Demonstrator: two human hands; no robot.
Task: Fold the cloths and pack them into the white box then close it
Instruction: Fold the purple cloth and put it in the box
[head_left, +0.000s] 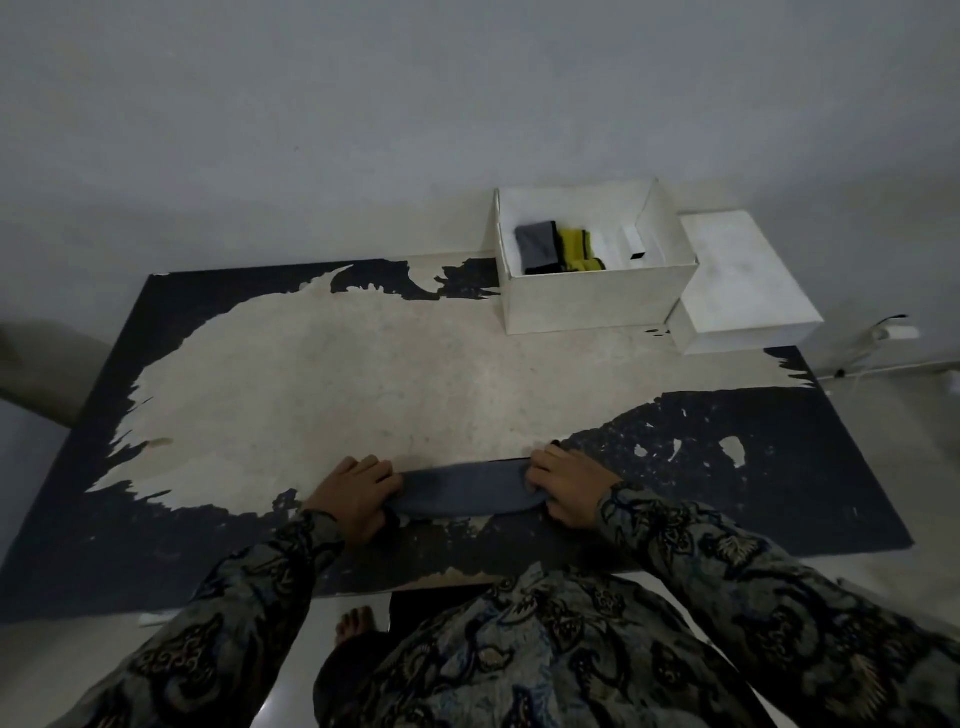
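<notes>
A dark grey cloth (462, 491) lies folded into a narrow strip near the table's front edge. My left hand (356, 496) grips its left end, fingers curled over the fold. My right hand (566, 486) grips its right end the same way. At the back right stands the open white box (597, 296). Inside it stand a folded grey cloth (537, 247) and a folded yellow-and-black cloth (576, 252). The white lid (737, 275) lies flat right of the box.
The table (311, 374) has a worn top, black with a large pale patch. A wall rises directly behind it. A white cable and plug (883, 338) lie on the floor to the right. My bare foot (356, 623) shows under the front edge.
</notes>
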